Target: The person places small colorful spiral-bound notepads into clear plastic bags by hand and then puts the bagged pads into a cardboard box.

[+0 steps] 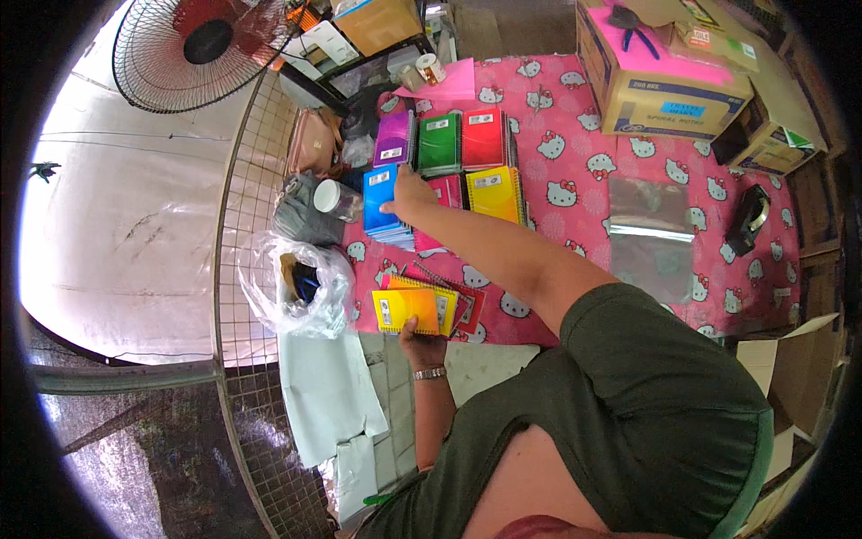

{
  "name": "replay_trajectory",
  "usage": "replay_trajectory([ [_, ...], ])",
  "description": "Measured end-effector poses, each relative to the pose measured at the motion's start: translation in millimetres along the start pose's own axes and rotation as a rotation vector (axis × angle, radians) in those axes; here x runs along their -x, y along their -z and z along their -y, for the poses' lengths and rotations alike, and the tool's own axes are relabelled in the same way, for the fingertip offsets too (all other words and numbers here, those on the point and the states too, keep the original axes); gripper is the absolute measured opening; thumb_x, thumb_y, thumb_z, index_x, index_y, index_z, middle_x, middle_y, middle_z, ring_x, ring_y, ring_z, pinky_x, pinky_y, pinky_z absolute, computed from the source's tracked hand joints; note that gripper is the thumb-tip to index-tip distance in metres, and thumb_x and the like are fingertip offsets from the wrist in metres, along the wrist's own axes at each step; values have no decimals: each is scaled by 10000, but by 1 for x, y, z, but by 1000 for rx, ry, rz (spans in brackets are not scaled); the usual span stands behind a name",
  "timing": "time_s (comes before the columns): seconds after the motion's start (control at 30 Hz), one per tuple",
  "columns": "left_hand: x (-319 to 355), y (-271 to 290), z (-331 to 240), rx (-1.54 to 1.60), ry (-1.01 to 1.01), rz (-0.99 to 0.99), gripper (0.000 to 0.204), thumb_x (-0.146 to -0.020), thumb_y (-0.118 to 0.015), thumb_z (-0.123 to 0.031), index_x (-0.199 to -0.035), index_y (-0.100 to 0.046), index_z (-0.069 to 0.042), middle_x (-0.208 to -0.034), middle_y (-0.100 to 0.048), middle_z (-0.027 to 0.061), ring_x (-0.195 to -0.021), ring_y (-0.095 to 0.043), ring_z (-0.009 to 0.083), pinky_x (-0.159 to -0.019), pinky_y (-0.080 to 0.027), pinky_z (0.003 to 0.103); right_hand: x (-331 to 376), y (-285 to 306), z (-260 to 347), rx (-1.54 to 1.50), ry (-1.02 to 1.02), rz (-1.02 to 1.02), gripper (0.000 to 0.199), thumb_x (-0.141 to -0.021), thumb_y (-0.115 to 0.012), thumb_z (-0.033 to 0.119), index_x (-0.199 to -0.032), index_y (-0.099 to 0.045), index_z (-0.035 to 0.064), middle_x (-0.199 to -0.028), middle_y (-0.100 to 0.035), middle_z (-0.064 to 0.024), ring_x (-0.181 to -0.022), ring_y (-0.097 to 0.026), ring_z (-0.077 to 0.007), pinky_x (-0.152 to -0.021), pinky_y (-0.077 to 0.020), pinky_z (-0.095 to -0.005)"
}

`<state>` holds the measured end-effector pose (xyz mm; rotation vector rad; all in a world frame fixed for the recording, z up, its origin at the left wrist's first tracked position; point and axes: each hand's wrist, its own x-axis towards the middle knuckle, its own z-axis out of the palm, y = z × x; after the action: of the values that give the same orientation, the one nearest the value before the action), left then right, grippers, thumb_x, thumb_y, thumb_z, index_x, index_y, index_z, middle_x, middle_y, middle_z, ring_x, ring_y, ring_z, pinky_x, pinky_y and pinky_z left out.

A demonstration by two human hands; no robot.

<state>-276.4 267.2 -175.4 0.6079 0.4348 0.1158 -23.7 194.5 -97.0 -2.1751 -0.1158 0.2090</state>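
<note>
My left hand (420, 340), with a metal watch at the wrist, holds a fanned bunch of spiral notebooks (409, 310), the top one yellow and orange, at the near edge of the pink patterned tablecloth (575, 171). My right arm reaches across the table, and my right hand (409, 192) grips the right edge of the top blue notebook on its stack (379, 205). Around that stack stand others: purple (395, 136), green (439, 142), red (483, 139), magenta (448, 190) and yellow (495, 193).
Clear plastic sleeves (650, 235) and a black tape dispenser (747, 220) lie on the right. A cardboard box (660, 85) stands at the back right. A white-lidded jar (334, 198), a plastic bag (296, 287) and a fan (202, 49) are on the left.
</note>
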Motion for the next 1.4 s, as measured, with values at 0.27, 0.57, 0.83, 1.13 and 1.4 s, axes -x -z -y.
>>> replay_trajectory([
  [0.27,35,31,25,-271,249,57,617,-754,-648,-333,-1279,-471,-60,-1226,-568,106,-1107,-562,307,-917,-471,491,38,102,-21,135,832,318,262,-696,-672,141,-948,-700,78,-938,-677,-163,-908,-644,-320,-787,-505,-447],
  [0.57,24,-93,157,-585,530,237,715,-733,-689,-514,-1238,-498,-45,-1137,-613,128,-980,-618,304,-852,-518,459,223,222,-189,-38,165,-130,896,-699,-738,357,-1397,-296,10,-1365,-410,-230,-1261,-390,-378,-1052,-308,-448],
  [0.83,-23,-188,311,-979,401,835,481,-721,-744,-29,-1161,-549,-29,-1052,-642,82,-985,-613,185,-855,-512,332,296,279,-357,-180,-148,-135,835,-591,-828,225,-1273,-389,26,-1127,-563,-224,-1098,-540,-368,-923,-437,-427],
  [1.13,-40,-175,372,-980,242,1049,898,-626,-816,-85,-1334,-264,-63,-1318,-428,123,-1239,-431,237,-1019,-402,392,292,270,-449,-253,149,-325,822,-578,-800,113,-1285,-385,60,-1198,-498,-180,-1111,-513,-352,-934,-426,-391],
  [1.4,-34,-154,398,-1051,205,911,849,-597,-811,-114,-1270,-297,-51,-1237,-431,121,-1177,-439,246,-1027,-357,391,284,244,-485,-318,115,-228,904,-548,-815,183,-1323,-364,76,-1269,-439,-154,-1279,-378,-350,-1081,-288,-438],
])
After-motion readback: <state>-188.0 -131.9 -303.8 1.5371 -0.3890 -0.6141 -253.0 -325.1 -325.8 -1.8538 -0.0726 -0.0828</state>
